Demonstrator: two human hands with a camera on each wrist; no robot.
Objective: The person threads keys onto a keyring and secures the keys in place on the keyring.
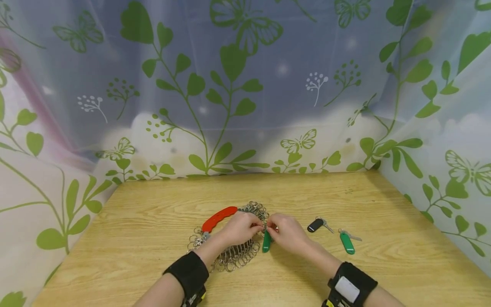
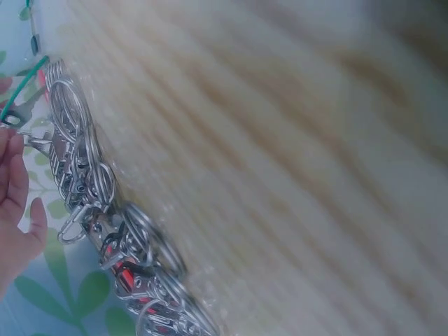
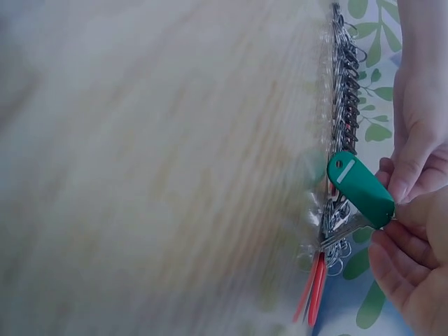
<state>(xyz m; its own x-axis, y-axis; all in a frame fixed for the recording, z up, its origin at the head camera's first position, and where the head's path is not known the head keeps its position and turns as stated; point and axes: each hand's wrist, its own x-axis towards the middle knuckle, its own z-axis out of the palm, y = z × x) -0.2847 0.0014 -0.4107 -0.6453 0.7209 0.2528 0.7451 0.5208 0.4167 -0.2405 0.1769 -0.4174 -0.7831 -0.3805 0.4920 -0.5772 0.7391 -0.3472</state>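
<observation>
A curtain (image 1: pixel 284 94) printed with green leaves and butterflies stands round a wood-grain bench (image 1: pixel 165 192). Both forearms reach forward from the front, with black wristbands (image 1: pixel 188 273), and converge so the fingers meet fingertip to fingertip. The right hand (image 1: pixel 287 232) pinches the ring end of a green tag (image 1: pixel 266 242), whose key (image 3: pixel 348 229) shows in the right wrist view; the left hand (image 1: pixel 238 228) has thumb and fingers pressed together at the same end, the ring itself hidden. The tag hangs between the hands, just beside a heap of metal rings (image 1: pixel 232 258) with a red handle (image 1: pixel 218 218). Bench surface stretches from the heap to the left edge and beyond it to the back edge. Right of the right hand, a black tag (image 1: pixel 315 225) and another green tag (image 1: pixel 347 244) lie apart, well short of the right edge.
</observation>
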